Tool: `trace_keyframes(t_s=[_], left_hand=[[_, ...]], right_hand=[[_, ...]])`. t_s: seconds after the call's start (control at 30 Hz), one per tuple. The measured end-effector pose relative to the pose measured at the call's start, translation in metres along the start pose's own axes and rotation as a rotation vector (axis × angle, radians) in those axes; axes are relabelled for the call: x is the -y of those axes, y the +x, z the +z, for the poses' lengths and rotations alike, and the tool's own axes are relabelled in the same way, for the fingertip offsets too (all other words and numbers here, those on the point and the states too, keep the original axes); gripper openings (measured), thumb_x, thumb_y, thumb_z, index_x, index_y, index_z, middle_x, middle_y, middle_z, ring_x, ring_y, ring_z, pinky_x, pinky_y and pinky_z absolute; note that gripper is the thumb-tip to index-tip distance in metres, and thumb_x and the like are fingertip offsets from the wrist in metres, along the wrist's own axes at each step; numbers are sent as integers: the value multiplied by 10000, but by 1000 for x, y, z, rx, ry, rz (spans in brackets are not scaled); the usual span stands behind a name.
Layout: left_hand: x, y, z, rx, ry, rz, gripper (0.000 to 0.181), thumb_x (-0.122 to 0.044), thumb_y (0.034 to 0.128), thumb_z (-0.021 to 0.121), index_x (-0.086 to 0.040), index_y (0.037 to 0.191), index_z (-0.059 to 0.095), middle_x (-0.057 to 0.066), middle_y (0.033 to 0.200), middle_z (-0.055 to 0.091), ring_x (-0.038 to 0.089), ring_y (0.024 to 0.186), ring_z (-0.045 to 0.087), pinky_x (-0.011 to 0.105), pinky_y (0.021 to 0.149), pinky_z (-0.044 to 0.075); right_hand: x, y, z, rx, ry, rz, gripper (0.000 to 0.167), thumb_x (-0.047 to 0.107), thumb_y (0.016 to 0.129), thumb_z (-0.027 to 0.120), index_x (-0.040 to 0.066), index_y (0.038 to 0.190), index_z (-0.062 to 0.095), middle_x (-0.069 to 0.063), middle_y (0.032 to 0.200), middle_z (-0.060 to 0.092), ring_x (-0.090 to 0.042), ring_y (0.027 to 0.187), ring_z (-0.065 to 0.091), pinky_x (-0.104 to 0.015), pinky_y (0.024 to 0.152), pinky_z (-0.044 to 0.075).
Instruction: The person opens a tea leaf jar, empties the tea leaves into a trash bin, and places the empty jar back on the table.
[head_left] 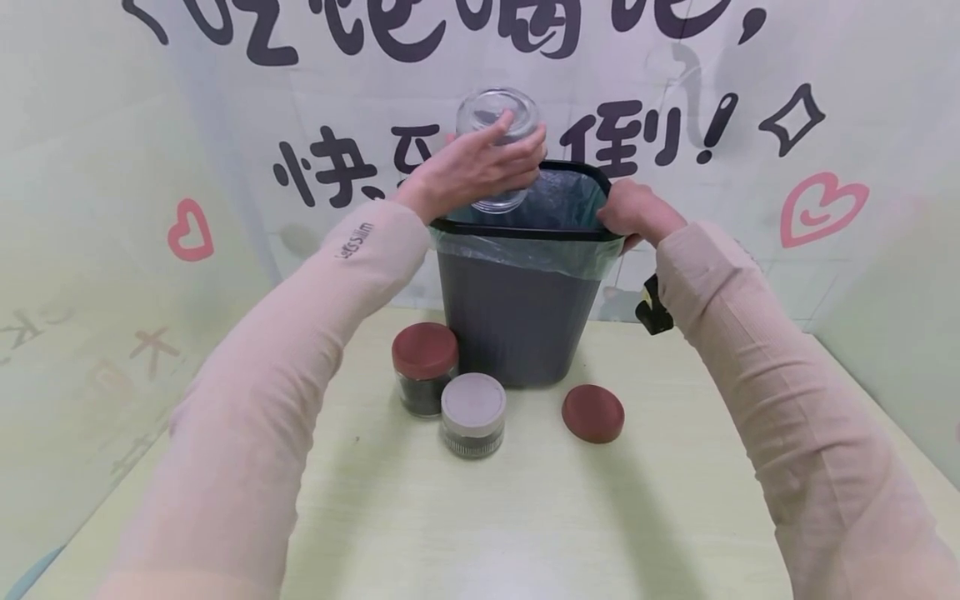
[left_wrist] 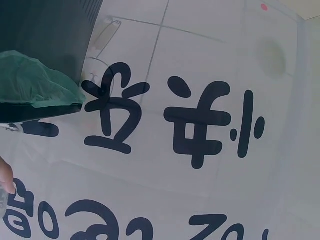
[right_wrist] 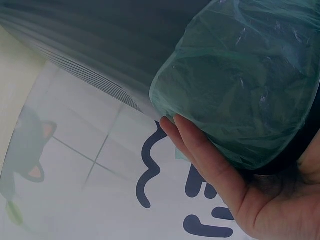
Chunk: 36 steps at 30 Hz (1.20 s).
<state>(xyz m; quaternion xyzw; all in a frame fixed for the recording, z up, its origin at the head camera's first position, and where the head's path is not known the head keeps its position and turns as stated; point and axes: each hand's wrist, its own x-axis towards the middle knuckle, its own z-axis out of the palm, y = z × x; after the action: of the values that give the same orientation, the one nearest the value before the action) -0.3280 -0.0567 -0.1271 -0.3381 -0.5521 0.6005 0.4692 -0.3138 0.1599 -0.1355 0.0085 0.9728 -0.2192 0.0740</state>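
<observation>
My left hand [head_left: 491, 162] holds a clear glass jar [head_left: 498, 108] over the near-left part of a dark grey trash bin [head_left: 517, 308]. The jar looks upside down, with its ridged end low by the bin's opening; no contents can be made out. On the bin's right side, my right hand [head_left: 637, 208] grips the black rim [head_left: 525, 232], over which a thin green bin liner [right_wrist: 240, 85] is folded. In the right wrist view, fingers [right_wrist: 210, 165] of that hand lie against the liner outside. Only a fingertip [left_wrist: 6, 175] of the left hand shows in its wrist view.
A jar with a red lid [head_left: 425, 350] and dark contents stands at the bin's front left. Just in front is a smaller jar with a pale lid [head_left: 474, 404]. A loose red lid [head_left: 593, 413] lies to the right on the table [head_left: 525, 517]. A printed sheet covers the wall behind.
</observation>
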Motion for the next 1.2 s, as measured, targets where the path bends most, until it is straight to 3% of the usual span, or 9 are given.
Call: trace_keyframes(t_s=[0.1, 0.2, 0.33, 0.5, 0.67, 0.83, 0.97, 1.2], left_hand=[[0, -2, 1, -25, -12, -15, 916, 197, 562, 641, -128, 1338, 276, 117, 1369, 308, 256, 1271, 228, 425, 973, 255], [1, -4, 2, -33, -93, -47, 861, 114, 609, 661, -154, 1343, 299, 99, 1378, 314, 250, 1277, 239, 421, 974, 261], [3, -7, 3, 6, -232, -154, 779, -31, 683, 686, -204, 1353, 327, 70, 1389, 321, 248, 1274, 263, 402, 979, 274], [6, -7, 3, 73, -462, -370, 668, 7, 769, 590, -205, 1349, 335, 76, 1384, 329, 271, 1267, 273, 402, 995, 272], [9, -7, 1, 116, -773, -617, 599, 33, 797, 558, -167, 1327, 363, 112, 1368, 344, 312, 1271, 251, 416, 1008, 256], [12, -10, -1, 223, -1086, -845, 675, 21, 709, 619, -144, 1310, 362, 135, 1343, 353, 336, 1249, 225, 411, 975, 274], [14, -15, 0, 341, -1283, -1008, 841, -117, 634, 740, -156, 1353, 306, 118, 1360, 340, 316, 1226, 227, 414, 971, 296], [14, -23, 0, 419, -1536, -1324, 953, -291, 620, 790, -164, 1388, 240, 48, 1386, 344, 243, 1206, 286, 337, 965, 328]], right_hand=[[-1, 0, 0, -4, 1, -4, 141, 69, 891, 335, -47, 862, 410, -300, 1107, 447, -131, 397, 565, -275, 479, 511], [-2, 0, 1, -5, -3, -7, 136, 69, 890, 335, -36, 841, 405, -303, 1108, 444, -127, 399, 564, -273, 477, 510], [-1, 0, 1, 3, 9, -3, 156, 71, 895, 331, -62, 895, 413, -297, 1108, 447, -130, 412, 570, -272, 483, 511], [-1, -1, 1, 0, 9, -8, 148, 69, 889, 340, -60, 889, 414, -296, 1095, 445, -131, 416, 572, -274, 481, 511], [-1, -2, 0, -6, 17, -9, 126, 64, 885, 344, -41, 856, 408, -306, 1109, 445, -138, 419, 577, -282, 497, 516], [-2, -2, 2, -18, 34, 2, 227, 79, 890, 334, -106, 989, 423, -305, 1122, 454, -148, 422, 583, -284, 504, 518], [-3, -2, 4, -37, 65, 8, 286, 98, 885, 330, -123, 1047, 411, -311, 1151, 444, -155, 425, 588, -280, 490, 515], [-6, -6, 5, -86, 89, -16, 153, 103, 850, 322, -12, 800, 410, -323, 1128, 466, -144, 405, 580, -269, 469, 506]])
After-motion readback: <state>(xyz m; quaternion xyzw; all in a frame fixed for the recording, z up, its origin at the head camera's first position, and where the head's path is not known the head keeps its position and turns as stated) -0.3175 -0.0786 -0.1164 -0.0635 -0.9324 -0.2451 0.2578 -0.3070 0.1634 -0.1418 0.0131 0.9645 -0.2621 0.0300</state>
